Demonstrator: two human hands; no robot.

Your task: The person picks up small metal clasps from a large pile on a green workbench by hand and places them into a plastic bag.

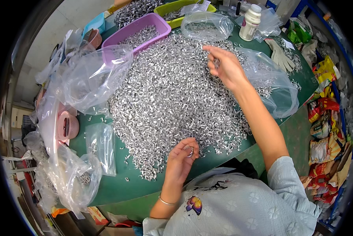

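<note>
A wide heap of small, silvery, curved metal pieces (172, 90) covers the middle of the green table (117, 187). At the near edge of the heap, my left hand (178, 161) is closed around a small shiny metal ring (190, 151), held between thumb and fingers. My right hand (228, 70) reaches over the far right part of the heap, its index finger stretched forward and the other fingers curled. Something small and grey shows by its fingertips, too small to name. A bracelet sits on my left wrist.
Purple basin (160, 19) and yellow-green basin (172, 7) hold metal pieces at the back. Clear plastic bags (100, 82) lie left; another bag (282, 96) lies right. A white bottle (250, 23) and pale gloves (280, 56) are far right. A pink container (67, 126) stands left.
</note>
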